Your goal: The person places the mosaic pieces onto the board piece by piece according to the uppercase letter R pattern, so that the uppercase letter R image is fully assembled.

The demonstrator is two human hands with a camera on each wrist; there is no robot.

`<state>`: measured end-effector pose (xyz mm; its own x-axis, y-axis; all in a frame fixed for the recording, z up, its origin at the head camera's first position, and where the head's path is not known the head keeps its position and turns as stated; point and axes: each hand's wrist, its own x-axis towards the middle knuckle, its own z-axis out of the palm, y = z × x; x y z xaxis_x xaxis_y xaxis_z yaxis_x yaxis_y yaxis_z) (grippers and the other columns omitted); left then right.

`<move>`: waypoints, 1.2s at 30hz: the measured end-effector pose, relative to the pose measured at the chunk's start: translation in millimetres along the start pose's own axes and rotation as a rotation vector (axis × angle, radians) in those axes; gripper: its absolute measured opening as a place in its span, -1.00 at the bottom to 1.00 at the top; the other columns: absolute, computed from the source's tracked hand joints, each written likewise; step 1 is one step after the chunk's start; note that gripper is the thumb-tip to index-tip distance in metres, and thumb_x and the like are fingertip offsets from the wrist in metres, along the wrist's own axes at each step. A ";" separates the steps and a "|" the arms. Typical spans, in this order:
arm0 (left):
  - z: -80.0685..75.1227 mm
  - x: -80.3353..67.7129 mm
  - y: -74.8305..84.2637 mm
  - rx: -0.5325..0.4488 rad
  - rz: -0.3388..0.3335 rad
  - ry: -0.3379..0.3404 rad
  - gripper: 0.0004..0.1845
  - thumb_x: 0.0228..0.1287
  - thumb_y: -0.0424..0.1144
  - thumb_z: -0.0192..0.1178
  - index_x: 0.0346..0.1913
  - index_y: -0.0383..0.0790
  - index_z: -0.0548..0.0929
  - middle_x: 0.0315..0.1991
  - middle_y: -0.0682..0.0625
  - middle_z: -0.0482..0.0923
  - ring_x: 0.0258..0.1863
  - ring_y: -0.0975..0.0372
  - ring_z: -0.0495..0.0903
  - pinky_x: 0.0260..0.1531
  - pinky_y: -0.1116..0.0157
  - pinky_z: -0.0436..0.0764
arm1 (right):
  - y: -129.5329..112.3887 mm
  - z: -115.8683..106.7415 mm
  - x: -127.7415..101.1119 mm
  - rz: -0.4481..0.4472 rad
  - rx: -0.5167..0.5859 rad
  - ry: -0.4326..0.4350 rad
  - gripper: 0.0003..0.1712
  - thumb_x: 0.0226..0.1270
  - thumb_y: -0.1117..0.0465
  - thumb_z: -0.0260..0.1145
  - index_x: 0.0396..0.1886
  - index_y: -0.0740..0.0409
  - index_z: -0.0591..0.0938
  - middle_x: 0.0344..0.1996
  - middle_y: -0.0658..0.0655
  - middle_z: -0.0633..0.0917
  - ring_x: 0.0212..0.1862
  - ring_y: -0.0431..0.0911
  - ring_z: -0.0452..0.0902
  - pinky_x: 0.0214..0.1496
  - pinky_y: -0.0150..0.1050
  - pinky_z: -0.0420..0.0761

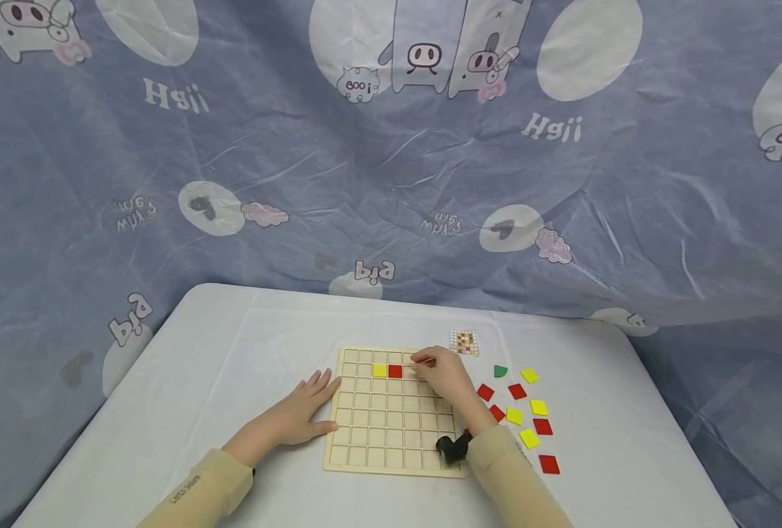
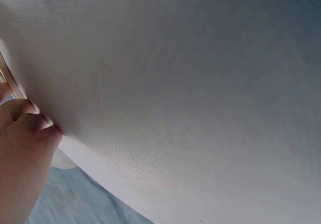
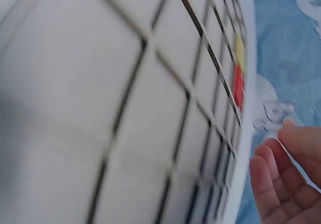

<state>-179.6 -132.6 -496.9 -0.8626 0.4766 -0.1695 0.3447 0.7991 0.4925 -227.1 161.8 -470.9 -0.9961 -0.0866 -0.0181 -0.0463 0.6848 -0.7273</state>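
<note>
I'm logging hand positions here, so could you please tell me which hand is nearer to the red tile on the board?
Right. The right hand hovers just right of the red tile, fingertips almost beside it. The left hand rests flat at the board's left edge, farther away.

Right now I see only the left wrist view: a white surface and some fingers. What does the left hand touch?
Observer: The left hand lies flat on the table, fingertips at the left edge of the board.
Operator: Are any tiles on the board?
Observer: Two, side by side in the second row from the far edge: a yellow tile and a red tile.
Operator: And the right hand?
Observer: The right hand is over the board's far right part, fingertips just right of the red tile. I cannot tell if it holds a piece.
</note>
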 end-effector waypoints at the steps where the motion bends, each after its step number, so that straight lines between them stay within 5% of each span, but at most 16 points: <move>1: 0.3 0.7 -0.4 0.003 0.001 0.001 -0.11 0.29 0.11 0.23 0.55 -0.18 0.12 0.57 -0.23 -0.04 0.57 -0.12 -0.11 0.52 -0.12 -0.01 | 3.6 -6.5 -2.0 0.006 -0.001 0.005 -0.79 0.34 0.21 0.36 -0.07 0.12 0.73 -0.15 0.07 0.73 -0.14 -0.06 0.64 -0.16 -0.18 0.66; 12: -4.0 0.7 0.3 -0.001 0.020 -0.007 -0.12 0.32 0.09 0.22 0.55 -0.21 0.11 0.57 -0.26 -0.06 0.57 -0.14 -0.11 0.52 -0.13 -0.01 | 55.4 -59.4 -44.6 0.133 -0.077 -0.007 -0.78 0.26 0.22 0.42 -0.10 0.14 0.73 -0.28 0.01 0.73 -0.27 -0.16 0.58 -0.26 -0.31 0.63; 25: -3.5 -1.0 -2.5 0.000 0.021 -0.011 -0.12 0.33 0.09 0.21 0.55 -0.22 0.10 0.57 -0.27 -0.07 0.57 -0.16 -0.12 0.51 -0.15 -0.02 | 76.4 -61.3 -77.7 0.080 -0.200 -0.091 -0.66 0.01 0.37 0.55 -0.22 -0.09 0.76 -0.25 -0.09 0.63 -0.21 -0.14 0.44 -0.27 -0.41 0.51; 36: -1.9 0.6 -2.1 -0.009 0.022 -0.013 -0.12 0.33 0.09 0.21 0.55 -0.22 0.09 0.57 -0.27 -0.07 0.57 -0.15 -0.13 0.52 -0.14 -0.03 | 78.7 -61.0 -77.3 0.097 -0.309 -0.073 -0.71 -0.03 0.28 0.59 -0.26 0.01 0.75 -0.42 -0.02 0.51 -0.31 -0.14 0.37 -0.38 -0.42 0.43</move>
<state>-181.5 -134.7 -496.4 -0.8500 0.4987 -0.1697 0.3601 0.7852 0.5037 -158.4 266.5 -484.9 -0.9894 -0.0541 -0.1347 0.0170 0.8786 -0.4773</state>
